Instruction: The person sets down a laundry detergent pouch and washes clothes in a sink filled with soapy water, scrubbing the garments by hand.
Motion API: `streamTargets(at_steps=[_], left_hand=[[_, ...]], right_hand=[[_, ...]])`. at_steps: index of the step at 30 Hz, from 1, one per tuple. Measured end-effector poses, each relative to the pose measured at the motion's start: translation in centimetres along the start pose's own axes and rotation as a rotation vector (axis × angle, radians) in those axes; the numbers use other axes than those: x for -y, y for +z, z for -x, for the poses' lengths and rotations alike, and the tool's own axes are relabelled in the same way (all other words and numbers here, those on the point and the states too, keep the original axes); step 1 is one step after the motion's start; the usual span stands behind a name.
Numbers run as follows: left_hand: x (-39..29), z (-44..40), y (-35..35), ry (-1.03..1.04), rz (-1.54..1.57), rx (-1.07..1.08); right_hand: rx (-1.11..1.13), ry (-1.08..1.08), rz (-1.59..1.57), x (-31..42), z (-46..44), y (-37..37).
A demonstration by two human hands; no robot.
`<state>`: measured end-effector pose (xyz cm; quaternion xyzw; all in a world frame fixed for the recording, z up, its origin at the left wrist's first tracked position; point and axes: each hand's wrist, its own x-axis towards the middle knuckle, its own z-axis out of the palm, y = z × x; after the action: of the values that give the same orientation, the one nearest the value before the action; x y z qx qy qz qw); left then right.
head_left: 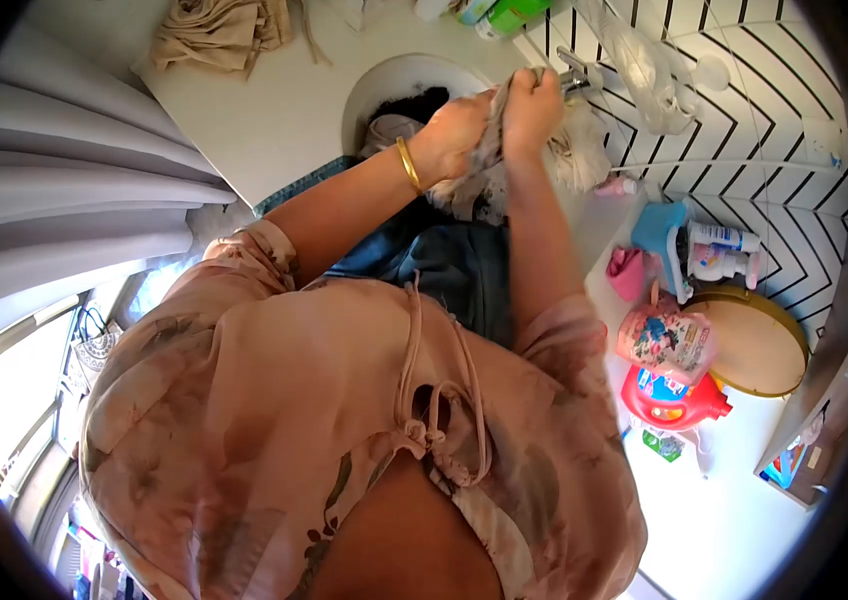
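Grey cloth (492, 138), clenched in both fists now, left hand (451, 138) and right hand (532, 112), squeezed right between them! Its long axis slants away from the body, over the basin (369, 85) holding dark fabric (416, 105); beyond, folded beige cloth (219, 38) sits on the table (244, 125).

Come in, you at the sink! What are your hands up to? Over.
Left hand and right hand gripping greyish cloth. Cloth bunched between them, at the basin. Faucet close to right hand.
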<state>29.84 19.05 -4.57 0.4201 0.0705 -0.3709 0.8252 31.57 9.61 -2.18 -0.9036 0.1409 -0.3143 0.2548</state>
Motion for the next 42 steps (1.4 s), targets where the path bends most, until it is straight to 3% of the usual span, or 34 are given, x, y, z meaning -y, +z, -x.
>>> streamTargets(at_steps=[2, 4, 5, 8, 12, 15, 18, 20, 22, 24, 25, 28, 29, 31, 32, 33, 36, 37, 39, 42], left_hand=[[-2.1, 1.5, 1.7, 0.026, -0.068, -0.148], [-3.6, 1.4, 1.0, -0.055, 0.190, 0.010], [-4.1, 1.1, 0.5, -0.091, 0.317, 0.089], [-3.3, 0.2, -0.5, -0.097, 0.399, 0.277], [-2.9, 0.3, -1.3, -0.152, 0.326, 0.168], [-3.8, 2.5, -0.5, -0.020, -0.159, -0.222], [-1.6, 0.3, -1.4, 0.070, -0.030, -0.302], [1.8, -4.0, -5.3, -0.045, 0.498, -0.024], [2.7, -4.6, -5.5, -0.074, 0.565, -0.003], [2.1, -1.8, -1.3, -0.022, 0.180, -0.244], [0.1, 0.4, 0.2, 0.069, -0.094, -0.286], [0.1, -0.9, 0.3, 0.139, -0.211, -0.216], [0.3, -1.3, -0.3, 0.159, -0.252, -0.204], [0.4, -2.0, -1.4, 0.205, -0.339, -0.182], [-0.2, -0.8, -0.1, 0.059, -0.155, -0.247], [-0.9, 0.3, 1.3, -0.072, 0.040, -0.336], [-4.8, 2.7, 2.0, -0.045, -0.118, -0.228], [-4.2, 0.9, 1.0, -0.038, 0.250, -0.065], [-4.4, 0.5, -0.2, -0.028, 0.219, 0.052], [-1.4, -1.8, -3.0, 0.041, -0.060, 0.093]], right_hand=[[0.256, 0.235, -0.428, 0.2, -1.0, -1.4], [0.430, 0.523, -1.007, 0.2, -0.3, -2.5], [0.732, 0.618, -1.338, 0.5, -0.6, -4.1], [0.825, 0.619, -1.235, -1.0, 1.3, -4.2], [0.732, 0.600, -1.146, -2.6, 2.0, -3.0], [0.470, 0.358, -0.871, -3.3, 2.1, -1.3], [0.187, 0.139, -0.372, 0.7, 3.0, -2.9], [0.162, -0.195, -0.109, 3.1, 6.1, -2.4], [0.172, -0.039, 0.017, 2.6, 5.0, -1.2], [0.183, 0.116, 0.147, 1.3, 3.1, 0.5], [0.174, 0.167, 0.063, 0.3, 2.1, 0.6], [0.066, -0.003, -0.138, 3.9, 4.2, -0.7], [0.079, -0.175, -0.175, 5.0, 5.6, -1.2], [0.080, -0.096, 0.082, 3.9, 4.4, -0.2], [0.078, -0.052, 0.219, 2.3, 3.2, 0.2], [0.004, 0.138, -0.019, -1.4, 0.9, 1.6], [0.177, 0.086, -0.148, -2.2, -0.5, -1.1], [0.175, 0.234, -0.403, -3.4, -0.8, -1.5], [0.160, 0.522, -0.920, -5.8, -1.6, -1.7], [0.319, 0.839, -1.308, -6.5, -2.4, -3.7]])
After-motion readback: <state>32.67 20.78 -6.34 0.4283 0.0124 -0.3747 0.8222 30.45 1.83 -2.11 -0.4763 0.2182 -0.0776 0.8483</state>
